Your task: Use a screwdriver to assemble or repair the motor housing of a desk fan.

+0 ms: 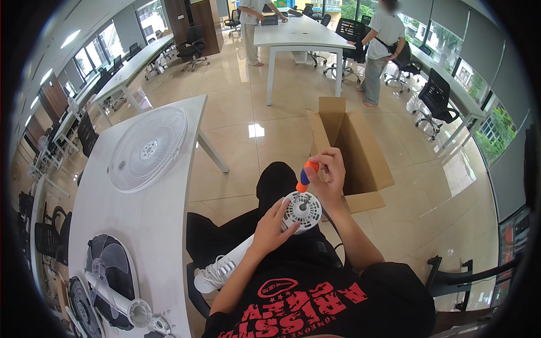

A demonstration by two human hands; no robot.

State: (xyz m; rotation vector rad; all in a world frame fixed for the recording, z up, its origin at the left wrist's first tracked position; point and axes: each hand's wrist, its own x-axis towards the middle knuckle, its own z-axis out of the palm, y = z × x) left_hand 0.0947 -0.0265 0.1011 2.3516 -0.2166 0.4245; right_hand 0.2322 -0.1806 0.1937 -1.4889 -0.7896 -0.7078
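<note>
On my lap rests the white motor housing [313, 217] of a fan, its round slotted face turned up, with a white body running down toward the left. My left hand [270, 231] is wrapped round the housing's left side, thumb on the rim. In my right hand [331, 177] is a screwdriver [304, 176] with an orange and blue handle. It points down, slightly tilted, onto the slotted face near the metal shaft in the middle. Its tip is too small to make out. A bundle of white cord [218, 271] lies against the body beside my left forearm.
To the left, a white table [160, 225] bears a round wire fan grille [147, 147], a dark base with translucent blades, and a white tube [112, 296]. An open cardboard box [369, 152] stands on the floor ahead right. Two people are around a farther table [304, 36]; office chairs stand about.
</note>
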